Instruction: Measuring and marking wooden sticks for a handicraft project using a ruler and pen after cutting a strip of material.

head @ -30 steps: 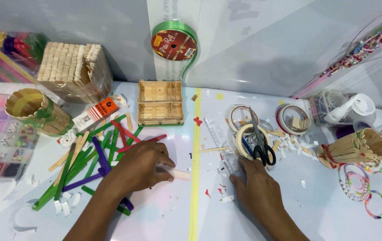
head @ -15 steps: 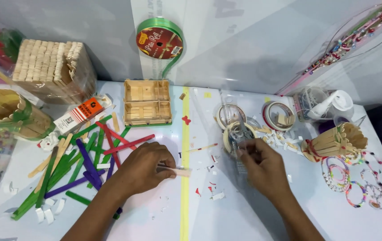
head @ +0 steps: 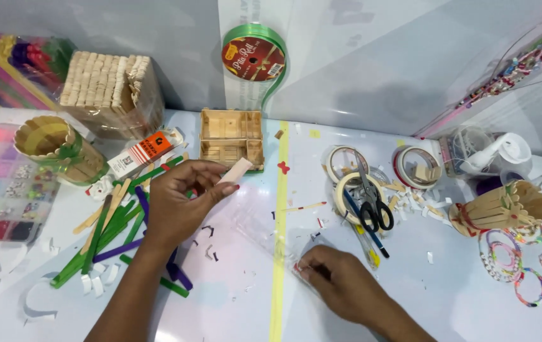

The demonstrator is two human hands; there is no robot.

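Nearest, the right hand (head: pixel 341 285) is pressed on the table (head: pixel 233 310), fingertips pinched on what seems a clear plastic sheet (head: pixel 264 231), just right of the yellow tape line (head: pixel 277 253). Left of that line, the left hand (head: pixel 179 202) is raised, a short pale craft stick (head: pixel 236 171) pinched in it, its long axis slanting up toward the small wooden box (head: pixel 231 138) beyond.
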